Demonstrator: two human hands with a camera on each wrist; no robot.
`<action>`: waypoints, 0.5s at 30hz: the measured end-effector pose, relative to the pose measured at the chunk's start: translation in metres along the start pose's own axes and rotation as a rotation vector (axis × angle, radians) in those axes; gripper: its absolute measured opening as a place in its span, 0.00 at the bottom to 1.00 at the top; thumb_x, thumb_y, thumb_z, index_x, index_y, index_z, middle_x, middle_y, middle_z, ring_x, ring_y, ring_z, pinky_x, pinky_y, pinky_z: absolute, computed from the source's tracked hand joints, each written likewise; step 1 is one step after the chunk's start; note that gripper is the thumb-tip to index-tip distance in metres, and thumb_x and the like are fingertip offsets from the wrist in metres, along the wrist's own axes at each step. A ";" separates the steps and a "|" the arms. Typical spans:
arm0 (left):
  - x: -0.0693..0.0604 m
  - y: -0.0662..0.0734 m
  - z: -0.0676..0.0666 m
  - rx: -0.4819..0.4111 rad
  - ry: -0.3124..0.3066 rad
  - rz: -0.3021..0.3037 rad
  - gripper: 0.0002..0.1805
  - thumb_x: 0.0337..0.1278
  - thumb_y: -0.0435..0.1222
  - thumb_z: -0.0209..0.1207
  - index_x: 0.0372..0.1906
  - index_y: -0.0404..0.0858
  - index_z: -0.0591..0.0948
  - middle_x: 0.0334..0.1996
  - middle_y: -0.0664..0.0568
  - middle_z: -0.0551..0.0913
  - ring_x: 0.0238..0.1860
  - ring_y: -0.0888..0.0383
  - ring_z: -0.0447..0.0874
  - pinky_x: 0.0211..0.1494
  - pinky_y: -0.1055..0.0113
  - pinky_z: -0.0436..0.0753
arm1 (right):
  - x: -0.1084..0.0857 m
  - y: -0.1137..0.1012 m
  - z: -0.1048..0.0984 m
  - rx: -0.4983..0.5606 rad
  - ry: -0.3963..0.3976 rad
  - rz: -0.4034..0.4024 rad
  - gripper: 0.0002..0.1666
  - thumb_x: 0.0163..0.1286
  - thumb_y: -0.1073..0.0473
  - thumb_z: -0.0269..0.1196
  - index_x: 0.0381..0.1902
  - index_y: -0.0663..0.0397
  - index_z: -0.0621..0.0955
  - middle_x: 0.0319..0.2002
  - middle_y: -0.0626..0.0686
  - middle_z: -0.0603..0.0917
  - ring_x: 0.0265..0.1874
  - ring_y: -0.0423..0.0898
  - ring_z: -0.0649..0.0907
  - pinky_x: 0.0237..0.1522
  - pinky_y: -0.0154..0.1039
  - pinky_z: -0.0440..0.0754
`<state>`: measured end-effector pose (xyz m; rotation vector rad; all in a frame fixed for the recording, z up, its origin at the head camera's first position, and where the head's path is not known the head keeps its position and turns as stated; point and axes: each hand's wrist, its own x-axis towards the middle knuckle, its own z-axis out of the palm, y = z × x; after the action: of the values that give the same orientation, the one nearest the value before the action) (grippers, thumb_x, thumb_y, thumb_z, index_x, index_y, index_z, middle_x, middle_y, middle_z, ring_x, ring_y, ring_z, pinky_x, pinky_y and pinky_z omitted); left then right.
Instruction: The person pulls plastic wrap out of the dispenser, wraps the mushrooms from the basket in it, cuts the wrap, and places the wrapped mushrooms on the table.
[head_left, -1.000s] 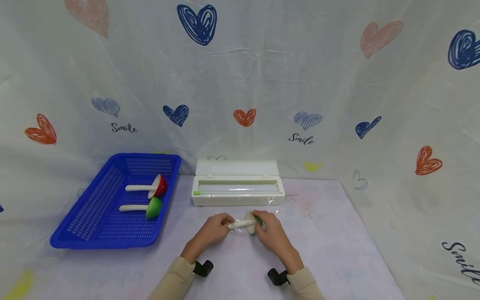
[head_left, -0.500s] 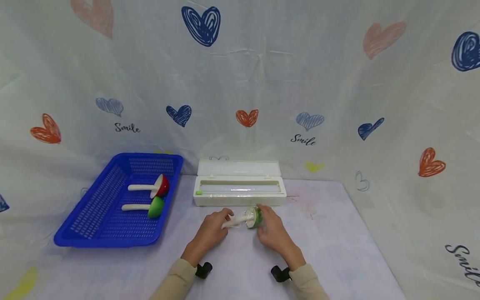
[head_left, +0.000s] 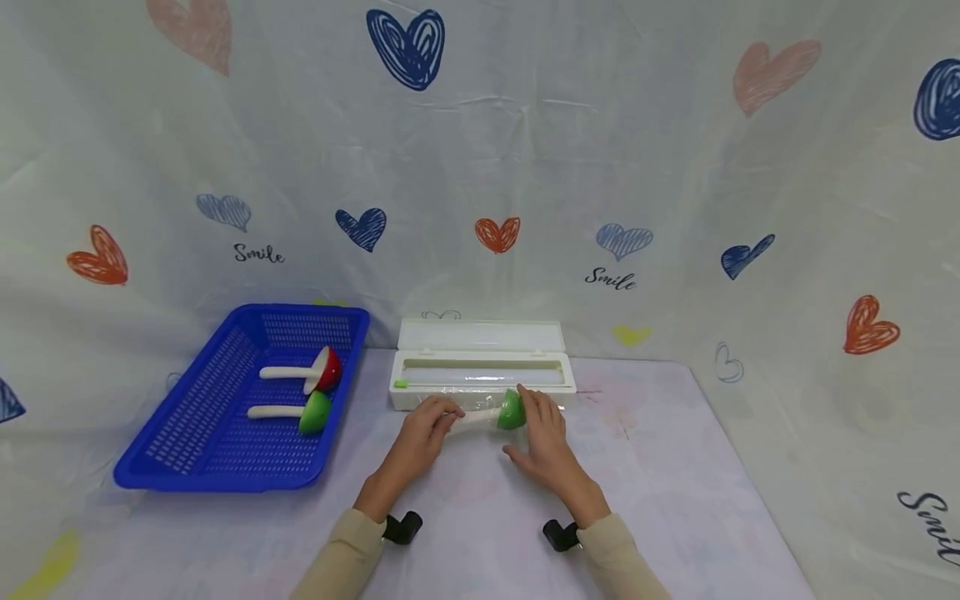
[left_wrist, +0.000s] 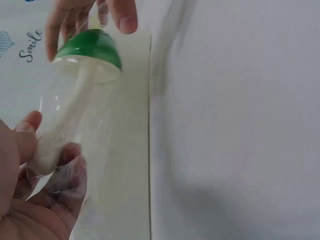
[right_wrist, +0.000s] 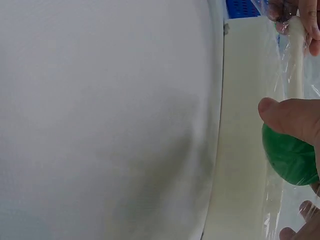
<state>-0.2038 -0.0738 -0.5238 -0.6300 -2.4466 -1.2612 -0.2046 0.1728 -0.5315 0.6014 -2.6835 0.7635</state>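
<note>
Pinched in the left hand [head_left: 420,433] by its stem end [left_wrist: 46,159], a green-domed, white-stemmed toy mushroom [head_left: 506,412] is held just in front of the long white plastic box [head_left: 427,401] near the far edge of the pale cloth-covered table [head_left: 660,500]; the right hand [head_left: 546,437] has thumb and fingers apart about the cap [left_wrist: 90,44], and I cannot tell whether it touches. From my remote post I judge the wrapping well begun: clear plastic film [right_wrist: 272,215] lies around stem and cap. Whether that film is free of the box I can't make out. Near the right edge of the blue perforated plastic basket [head_left: 210,485], a red-capped mushroom [head_left: 327,369] and another green-capped mushroom [head_left: 315,412] look bare, so I count both as undone.
</note>
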 end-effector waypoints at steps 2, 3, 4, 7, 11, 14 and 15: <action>0.000 0.000 0.000 -0.006 0.023 0.004 0.09 0.63 0.29 0.67 0.46 0.38 0.86 0.49 0.48 0.84 0.43 0.56 0.83 0.41 0.65 0.83 | 0.004 -0.001 0.001 -0.001 0.011 -0.002 0.60 0.50 0.61 0.83 0.76 0.60 0.62 0.70 0.64 0.69 0.73 0.65 0.63 0.72 0.65 0.61; 0.000 0.000 0.000 -0.001 0.028 0.003 0.12 0.59 0.29 0.70 0.47 0.38 0.86 0.50 0.47 0.84 0.44 0.55 0.83 0.42 0.65 0.83 | 0.006 -0.002 0.001 0.000 0.015 -0.007 0.59 0.50 0.62 0.83 0.75 0.59 0.63 0.70 0.63 0.70 0.74 0.66 0.62 0.73 0.65 0.61; 0.000 0.001 0.000 0.014 0.029 0.000 0.15 0.54 0.28 0.73 0.48 0.37 0.86 0.51 0.46 0.83 0.45 0.54 0.83 0.41 0.65 0.83 | 0.008 -0.002 0.001 -0.003 0.019 -0.012 0.58 0.50 0.63 0.83 0.74 0.58 0.64 0.71 0.62 0.70 0.75 0.66 0.62 0.73 0.65 0.60; -0.001 0.001 0.001 0.076 0.032 -0.009 0.23 0.45 0.25 0.76 0.50 0.36 0.86 0.50 0.43 0.82 0.45 0.52 0.83 0.41 0.65 0.83 | 0.012 -0.005 0.002 -0.051 0.024 -0.036 0.56 0.49 0.63 0.83 0.72 0.58 0.66 0.75 0.62 0.66 0.76 0.66 0.60 0.73 0.66 0.59; -0.003 0.002 0.000 0.129 0.042 -0.017 0.23 0.48 0.25 0.75 0.53 0.35 0.84 0.46 0.44 0.85 0.45 0.51 0.85 0.45 0.60 0.85 | 0.018 -0.009 0.003 -0.157 0.050 -0.056 0.56 0.48 0.60 0.84 0.71 0.59 0.67 0.74 0.65 0.65 0.75 0.67 0.60 0.71 0.67 0.60; -0.003 0.003 -0.002 0.132 0.041 -0.013 0.23 0.50 0.29 0.75 0.54 0.35 0.84 0.48 0.44 0.87 0.50 0.49 0.86 0.51 0.56 0.85 | 0.022 -0.009 0.003 -0.205 0.086 -0.052 0.55 0.47 0.60 0.85 0.70 0.59 0.69 0.68 0.63 0.72 0.72 0.65 0.65 0.70 0.66 0.63; -0.003 0.003 -0.003 0.127 0.039 -0.003 0.23 0.51 0.29 0.74 0.54 0.34 0.84 0.48 0.44 0.88 0.52 0.48 0.87 0.53 0.55 0.85 | 0.023 -0.008 0.004 -0.214 0.101 -0.050 0.55 0.46 0.60 0.85 0.69 0.59 0.69 0.65 0.61 0.74 0.70 0.64 0.67 0.69 0.64 0.64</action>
<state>-0.1994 -0.0754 -0.5209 -0.5625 -2.4726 -1.0979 -0.2209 0.1573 -0.5224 0.5581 -2.6019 0.4718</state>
